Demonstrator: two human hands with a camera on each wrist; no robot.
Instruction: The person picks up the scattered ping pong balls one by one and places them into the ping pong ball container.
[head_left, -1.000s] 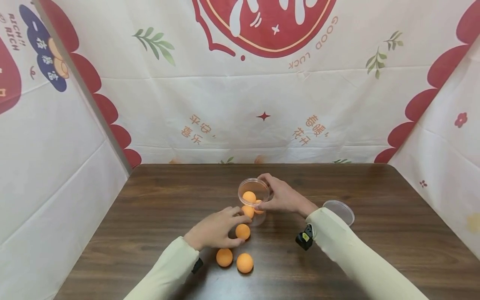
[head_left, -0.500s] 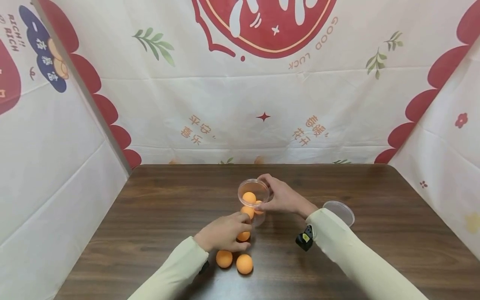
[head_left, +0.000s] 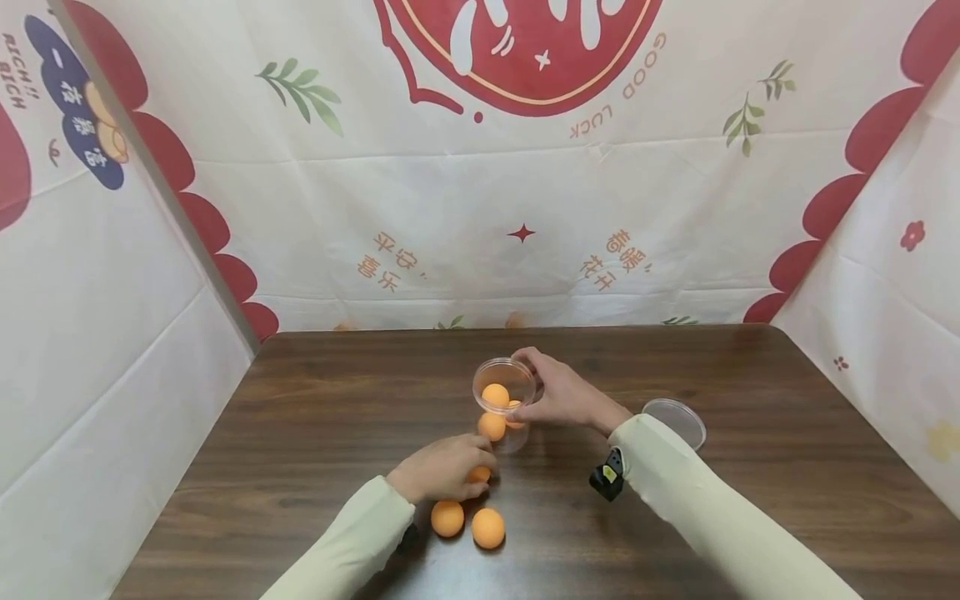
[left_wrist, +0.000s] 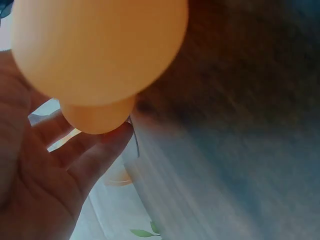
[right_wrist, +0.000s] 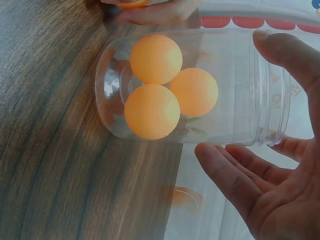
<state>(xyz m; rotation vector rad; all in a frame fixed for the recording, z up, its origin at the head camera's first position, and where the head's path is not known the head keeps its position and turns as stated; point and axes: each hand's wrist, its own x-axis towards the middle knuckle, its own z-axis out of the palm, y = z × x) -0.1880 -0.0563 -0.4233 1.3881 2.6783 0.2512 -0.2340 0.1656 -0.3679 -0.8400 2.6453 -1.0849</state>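
Observation:
A clear plastic jar [right_wrist: 225, 90] stands upright on the table, its mouth uncovered, with three orange ping-pong balls [right_wrist: 152, 111] inside. My right hand [head_left: 564, 393] holds it near the rim, thumb on one side and fingers on the other. In front of the jar, my left hand [head_left: 448, 467] has its thumb and fingers curled round another ping-pong ball [head_left: 478, 474], mostly covered by the fingers. Two loose balls lie nearer me, a left one [head_left: 447, 518] and a right one [head_left: 488, 528]. A large ball [left_wrist: 100, 45] fills the top of the left wrist view.
A clear round lid [head_left: 677, 421] lies on the dark wooden table [head_left: 337, 392], right of the jar and beside my right sleeve. Printed white cloth [head_left: 465, 200] hangs behind the table and along both sides.
My left hand has drawn back from beside the jar and closed round the ball in front of it. The right hand keeps its hold on the jar. The head view has shifted slightly.

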